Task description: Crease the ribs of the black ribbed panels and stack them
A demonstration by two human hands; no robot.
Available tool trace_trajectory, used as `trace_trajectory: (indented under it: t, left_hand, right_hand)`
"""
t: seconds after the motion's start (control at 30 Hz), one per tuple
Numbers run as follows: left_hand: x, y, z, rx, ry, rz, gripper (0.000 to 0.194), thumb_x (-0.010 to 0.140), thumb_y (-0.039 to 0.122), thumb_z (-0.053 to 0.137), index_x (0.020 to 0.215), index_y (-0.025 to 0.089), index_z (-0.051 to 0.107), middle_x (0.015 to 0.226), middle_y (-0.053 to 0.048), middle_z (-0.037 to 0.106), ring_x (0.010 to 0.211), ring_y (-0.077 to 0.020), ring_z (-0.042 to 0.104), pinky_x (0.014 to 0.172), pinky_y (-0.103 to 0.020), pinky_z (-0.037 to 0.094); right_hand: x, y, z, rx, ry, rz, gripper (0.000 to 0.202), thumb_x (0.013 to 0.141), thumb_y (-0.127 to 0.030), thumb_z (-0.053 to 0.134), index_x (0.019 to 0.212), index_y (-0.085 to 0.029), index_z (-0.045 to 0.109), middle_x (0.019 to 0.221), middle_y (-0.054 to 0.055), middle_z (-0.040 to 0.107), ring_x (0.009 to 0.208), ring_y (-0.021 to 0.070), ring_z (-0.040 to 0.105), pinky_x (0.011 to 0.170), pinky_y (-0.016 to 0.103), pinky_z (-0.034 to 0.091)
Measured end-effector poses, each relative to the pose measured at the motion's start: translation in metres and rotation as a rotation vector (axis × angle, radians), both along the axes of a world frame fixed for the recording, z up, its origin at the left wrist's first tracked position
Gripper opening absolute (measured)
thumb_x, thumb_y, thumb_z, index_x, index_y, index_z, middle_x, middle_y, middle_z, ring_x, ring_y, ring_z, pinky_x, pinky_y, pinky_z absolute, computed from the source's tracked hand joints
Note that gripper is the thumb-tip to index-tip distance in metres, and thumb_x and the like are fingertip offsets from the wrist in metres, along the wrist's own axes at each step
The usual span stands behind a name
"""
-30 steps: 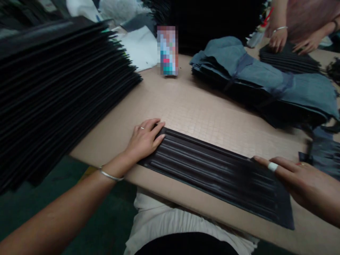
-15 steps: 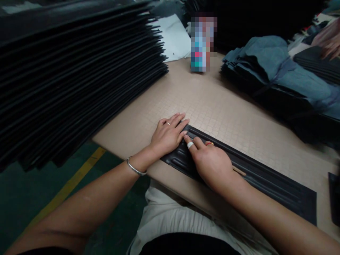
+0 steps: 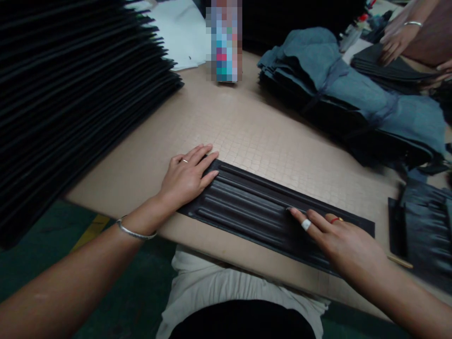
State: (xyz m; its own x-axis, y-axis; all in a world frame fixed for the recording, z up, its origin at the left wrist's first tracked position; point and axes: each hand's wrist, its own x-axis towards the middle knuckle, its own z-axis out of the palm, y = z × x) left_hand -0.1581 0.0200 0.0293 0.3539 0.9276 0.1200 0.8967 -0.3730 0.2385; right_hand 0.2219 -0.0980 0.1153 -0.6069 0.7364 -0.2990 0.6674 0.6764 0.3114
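Note:
A long black panel (image 3: 247, 202) with raised parallel ridges lies on the beige table (image 3: 226, 122) along its near edge. My left hand (image 3: 187, 174) rests with fingers spread on the panel's left end. Over the right part of the panel is my right hand (image 3: 339, 235), its fingers curled and the index fingertip against a ridge. A thin light-brown stick (image 3: 400, 262) pokes out behind that hand; its tip is hidden under the fingers.
A tall stack of black sheets (image 3: 88, 94) stands at the left. Behind are white paper (image 3: 180, 33) and a blurred box (image 3: 226, 47). Tied blue-grey bundles (image 3: 318, 61) and dark pieces (image 3: 427, 226) lie at the right. Another person's hand (image 3: 395, 44) touches a black stack.
My right hand has slid rightward along the panel, away from my left hand, uncovering the ridges. My left hand stays on the panel's left end. The view has shifted to the right.

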Motion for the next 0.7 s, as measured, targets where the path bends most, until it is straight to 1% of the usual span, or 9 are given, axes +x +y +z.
trace_trajectory:
  t: [0.1, 0.2, 0.33, 0.4, 0.47, 0.53, 0.6, 0.63, 0.7]
  left_hand:
    - [-0.002, 0.002, -0.001, 0.005, 0.003, 0.000, 0.054, 0.106, 0.049, 0.038, 0.157, 0.033, 0.042, 0.167, -0.006, 0.040, 0.152, -0.0314, 0.039, 0.118, -0.055, 0.033]
    - [-0.003, 0.003, -0.001, -0.012, 0.016, 0.002, 0.056, 0.105, 0.049, 0.037, 0.159, 0.035, 0.038, 0.168, -0.005, 0.038, 0.152, -0.0321, 0.039, 0.118, -0.055, 0.033]
    - [-0.003, 0.004, 0.000, -0.034, 0.038, 0.013, 0.055, 0.107, 0.051, 0.033, 0.159, 0.037, 0.035, 0.170, -0.001, 0.034, 0.153, -0.0325, 0.039, 0.119, -0.056, 0.032]
    - [-0.004, 0.004, 0.000, -0.031, 0.030, 0.017, 0.053, 0.107, 0.052, 0.032, 0.159, 0.041, 0.034, 0.171, 0.004, 0.032, 0.152, -0.0328, 0.039, 0.121, -0.057, 0.031]
    - [-0.004, 0.005, 0.000, -0.023, 0.020, 0.017, 0.052, 0.106, 0.053, 0.033, 0.158, 0.046, 0.032, 0.171, 0.008, 0.031, 0.152, -0.0328, 0.039, 0.121, -0.058, 0.031]
    - [-0.003, 0.005, -0.001, -0.019, 0.024, 0.006, 0.053, 0.106, 0.053, 0.032, 0.158, 0.044, 0.032, 0.171, 0.006, 0.032, 0.152, -0.0325, 0.039, 0.121, -0.057, 0.031]
    - [-0.002, 0.005, -0.001, -0.020, 0.045, -0.002, 0.054, 0.107, 0.052, 0.031, 0.159, 0.038, 0.035, 0.170, 0.000, 0.034, 0.152, -0.0319, 0.039, 0.120, -0.056, 0.032]
    - [-0.002, 0.005, -0.001, -0.018, 0.054, -0.001, 0.055, 0.107, 0.052, 0.030, 0.158, 0.035, 0.037, 0.169, -0.003, 0.036, 0.153, -0.0317, 0.038, 0.119, -0.055, 0.032]
    - [0.000, 0.005, 0.000, -0.015, 0.063, 0.006, 0.055, 0.106, 0.051, 0.031, 0.158, 0.032, 0.039, 0.168, -0.007, 0.038, 0.153, -0.0315, 0.037, 0.119, -0.055, 0.031]
  right_hand:
    - [0.050, -0.021, 0.003, 0.014, 0.025, -0.021, 0.088, 0.077, 0.007, 0.046, 0.161, -0.017, 0.036, 0.130, 0.011, 0.066, 0.077, 0.0229, 0.068, 0.059, 0.036, 0.063]
    - [0.091, -0.040, 0.008, -0.004, 0.040, -0.071, 0.089, 0.077, 0.007, 0.045, 0.161, -0.017, 0.034, 0.135, 0.012, 0.064, 0.081, 0.0241, 0.069, 0.062, 0.038, 0.064]
    - [0.132, -0.059, 0.011, 0.011, 0.021, -0.144, 0.091, 0.077, 0.007, 0.043, 0.163, -0.021, 0.032, 0.135, 0.009, 0.065, 0.081, 0.0238, 0.070, 0.059, 0.037, 0.063]
    - [0.149, -0.066, 0.011, 0.002, -0.003, -0.183, 0.092, 0.078, 0.006, 0.043, 0.164, -0.025, 0.029, 0.134, 0.008, 0.065, 0.080, 0.0235, 0.070, 0.055, 0.035, 0.060]
    - [0.163, -0.070, 0.014, -0.015, -0.028, -0.214, 0.091, 0.080, 0.005, 0.043, 0.164, -0.028, 0.032, 0.134, 0.007, 0.065, 0.082, 0.0242, 0.070, 0.053, 0.033, 0.057]
    - [0.168, -0.069, 0.019, -0.016, -0.043, -0.251, 0.087, 0.081, 0.003, 0.043, 0.161, -0.030, 0.039, 0.131, 0.008, 0.067, 0.079, 0.0242, 0.070, 0.050, 0.032, 0.053]
    - [0.158, -0.060, 0.024, -0.019, 0.011, -0.301, 0.079, 0.086, -0.002, 0.042, 0.160, -0.030, 0.041, 0.133, 0.011, 0.065, 0.070, 0.0221, 0.069, 0.047, 0.032, 0.049]
    - [0.146, -0.052, 0.024, -0.028, 0.077, -0.325, 0.075, 0.090, -0.006, 0.042, 0.161, -0.030, 0.040, 0.135, 0.013, 0.064, 0.067, 0.0208, 0.068, 0.047, 0.032, 0.048]
    - [0.110, -0.029, 0.020, -0.075, 0.266, -0.340, 0.064, 0.098, -0.015, 0.041, 0.160, -0.029, 0.040, 0.138, 0.013, 0.061, 0.068, 0.0192, 0.067, 0.052, 0.032, 0.050]
